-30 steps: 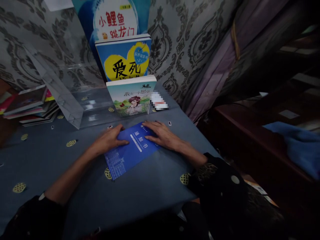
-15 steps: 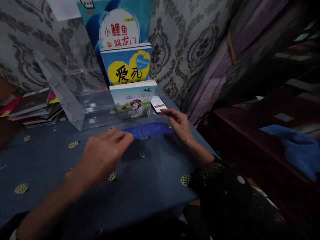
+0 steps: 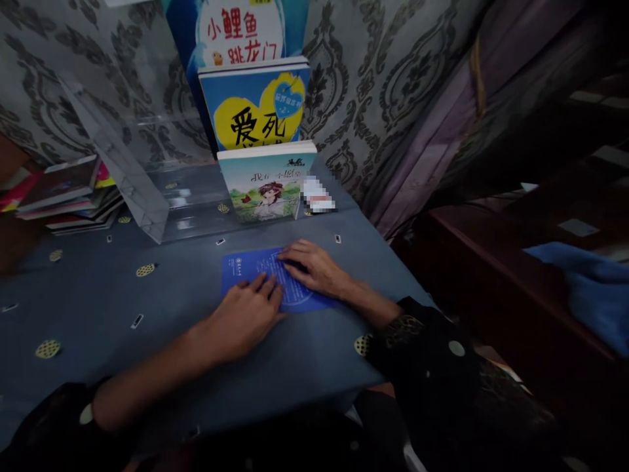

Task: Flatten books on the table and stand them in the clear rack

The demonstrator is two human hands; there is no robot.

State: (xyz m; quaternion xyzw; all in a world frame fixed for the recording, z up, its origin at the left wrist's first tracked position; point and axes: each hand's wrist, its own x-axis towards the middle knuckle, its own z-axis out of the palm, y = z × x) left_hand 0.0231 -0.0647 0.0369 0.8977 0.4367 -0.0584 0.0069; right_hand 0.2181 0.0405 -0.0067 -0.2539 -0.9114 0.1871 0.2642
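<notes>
One blue leaflet (image 3: 259, 263) is being steadied on the tablecloth (image 3: 299, 360) before the propped-up books (image 3: 258, 111), seemingly against sliding, by the flat-laid left hand (image 3: 248, 316) and loosely unclenched right hand (image 3: 317, 269).

Bare hands (image 3: 248, 318), black sleeves (image 3: 427, 347) with pale round dots (image 3: 457, 348), brownish lace-like right cuff (image 3: 405, 328)

Dim light, right side near black, glare on clear stand (image 3: 128, 174)

The leaflet (image 3: 260, 261) is blue (white-printed), the tablecloth (image 3: 314, 367) slate-blue with black-dotted yellow motifs.
</notes>
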